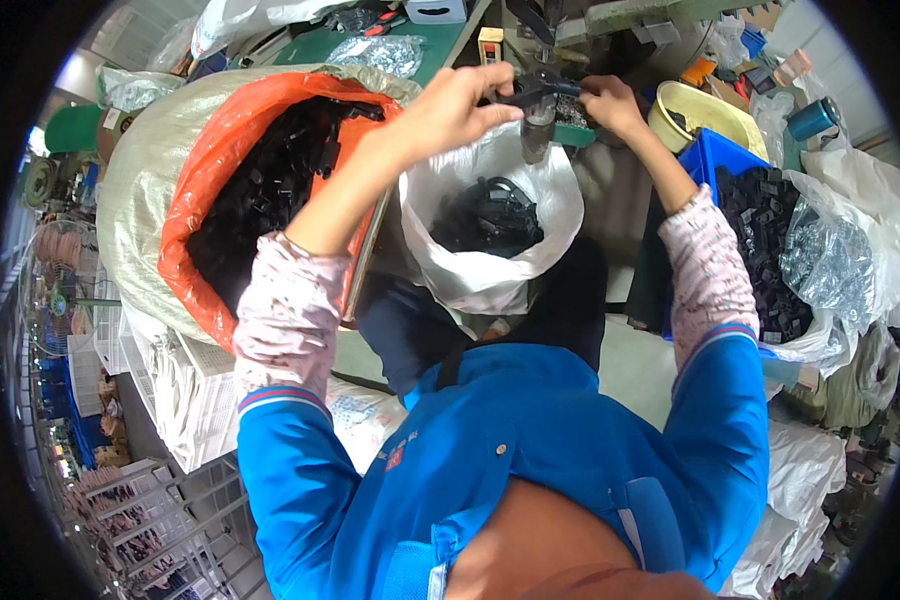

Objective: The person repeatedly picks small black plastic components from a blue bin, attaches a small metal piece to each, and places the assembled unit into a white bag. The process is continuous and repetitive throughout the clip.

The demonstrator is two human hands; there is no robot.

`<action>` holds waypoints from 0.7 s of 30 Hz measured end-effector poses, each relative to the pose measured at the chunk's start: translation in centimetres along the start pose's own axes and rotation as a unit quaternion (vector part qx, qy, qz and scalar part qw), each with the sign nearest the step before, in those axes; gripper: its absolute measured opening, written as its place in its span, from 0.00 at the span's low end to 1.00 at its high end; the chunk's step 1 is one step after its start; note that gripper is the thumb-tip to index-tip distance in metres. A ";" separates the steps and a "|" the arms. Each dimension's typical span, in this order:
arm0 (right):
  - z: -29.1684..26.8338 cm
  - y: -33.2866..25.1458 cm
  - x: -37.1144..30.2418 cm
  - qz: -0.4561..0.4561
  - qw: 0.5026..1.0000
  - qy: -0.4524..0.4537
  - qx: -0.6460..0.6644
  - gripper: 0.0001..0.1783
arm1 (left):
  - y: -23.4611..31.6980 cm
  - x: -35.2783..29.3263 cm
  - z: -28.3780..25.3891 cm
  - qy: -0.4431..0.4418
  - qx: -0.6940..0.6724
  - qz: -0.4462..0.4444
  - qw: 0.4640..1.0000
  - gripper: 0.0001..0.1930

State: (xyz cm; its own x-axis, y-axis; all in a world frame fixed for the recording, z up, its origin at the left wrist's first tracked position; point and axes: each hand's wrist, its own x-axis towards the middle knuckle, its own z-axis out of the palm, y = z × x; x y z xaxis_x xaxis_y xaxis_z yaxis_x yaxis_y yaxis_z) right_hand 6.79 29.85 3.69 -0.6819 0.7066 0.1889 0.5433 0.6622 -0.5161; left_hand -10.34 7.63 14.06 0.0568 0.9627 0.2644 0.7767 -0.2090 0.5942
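Plastic part (pixel 532 92) pinched between left hand (pixel 457 103), right hand (pixel 607 102) grip

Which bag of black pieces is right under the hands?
The white plastic bag in the middle, hanging just below the left hand and right hand. The orange-lined sack sits off to the left, and the blue crate to the right.

orange sack liner (pixel 205 150), white bag (pixel 490 275), blue crate (pixel 715 155)

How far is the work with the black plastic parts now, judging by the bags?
Done: the white bag below the press holds a small pile of black parts. In hand: the left hand and the right hand hold one black part at the press. Left: the orange-lined sack remains nearly full.
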 end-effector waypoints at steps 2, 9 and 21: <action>1.9 1.4 0.9 0.023 0.998 0.022 -0.058 0.17 | -0.9 0.1 0.1 0.065 0.047 0.104 0.991 0.12; 4.3 -0.8 0.8 0.101 0.987 0.039 -0.117 0.28 | -0.7 -0.2 0.2 0.036 0.024 0.059 0.997 0.12; 5.0 0.6 -0.3 0.105 0.985 0.123 -0.064 0.22 | -0.2 -0.7 1.0 0.045 0.003 0.015 0.999 0.13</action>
State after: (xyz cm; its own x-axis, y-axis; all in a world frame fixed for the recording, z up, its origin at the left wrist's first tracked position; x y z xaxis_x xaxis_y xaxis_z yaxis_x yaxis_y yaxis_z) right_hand 4.87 28.84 -0.85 -0.4170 0.8598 0.2947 0.7276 0.5101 -0.4587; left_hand -9.92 7.17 13.02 0.0244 0.9367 0.3493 0.7792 -0.2367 0.5803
